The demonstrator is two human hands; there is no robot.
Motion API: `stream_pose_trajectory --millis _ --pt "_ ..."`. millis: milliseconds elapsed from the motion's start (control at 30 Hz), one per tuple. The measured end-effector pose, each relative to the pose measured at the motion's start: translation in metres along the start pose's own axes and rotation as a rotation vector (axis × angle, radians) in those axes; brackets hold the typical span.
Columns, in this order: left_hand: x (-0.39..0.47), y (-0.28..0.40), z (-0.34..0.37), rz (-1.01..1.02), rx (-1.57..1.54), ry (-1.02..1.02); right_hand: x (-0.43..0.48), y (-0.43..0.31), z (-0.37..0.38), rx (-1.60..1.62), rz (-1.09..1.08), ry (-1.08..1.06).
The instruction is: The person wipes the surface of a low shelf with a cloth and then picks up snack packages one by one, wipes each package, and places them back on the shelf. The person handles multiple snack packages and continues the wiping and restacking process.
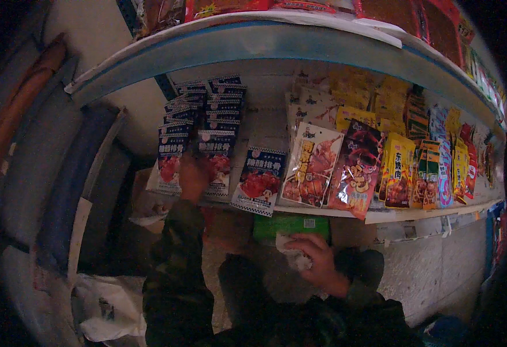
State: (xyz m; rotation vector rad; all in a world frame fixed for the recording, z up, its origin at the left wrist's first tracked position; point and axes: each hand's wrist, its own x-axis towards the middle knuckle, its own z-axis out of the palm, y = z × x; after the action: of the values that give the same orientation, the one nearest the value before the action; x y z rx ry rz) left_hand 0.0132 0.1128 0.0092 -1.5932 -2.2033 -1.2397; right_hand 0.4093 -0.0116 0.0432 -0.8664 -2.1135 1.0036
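My left hand (194, 177) reaches over the lower shelf at two overlapping rows of dark-blue food packets with a red-meat picture. It lies between the front packet of the left row (169, 149) and the front packet of the right row (219, 173). Its fingers are dark and blurred, so I cannot tell whether they grip a packet. A single blue packet (258, 181) rests apart to the right, overhanging the shelf's front edge. My right hand (318, 262), lower and in front of the shelf, holds a crumpled white cloth or tissue (284, 243).
White packets (312, 167), dark-red packets (356, 169) and yellow packets (397, 173) fill the shelf rightward. An upper shelf (253, 41) overhangs them. A green box (291, 226) is under the lower shelf. A white bag (110, 308) lies at lower left.
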Motion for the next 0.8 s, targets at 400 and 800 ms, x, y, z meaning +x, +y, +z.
stream_pose_trajectory --millis 400,800 --pt "-0.017 0.006 0.035 0.324 0.374 -0.006 0.002 0.006 -0.001 -0.007 -0.093 0.003" --pt "-0.006 0.021 0.029 -0.010 0.364 -0.222 -0.001 0.001 -0.003 -0.069 -0.069 0.119"
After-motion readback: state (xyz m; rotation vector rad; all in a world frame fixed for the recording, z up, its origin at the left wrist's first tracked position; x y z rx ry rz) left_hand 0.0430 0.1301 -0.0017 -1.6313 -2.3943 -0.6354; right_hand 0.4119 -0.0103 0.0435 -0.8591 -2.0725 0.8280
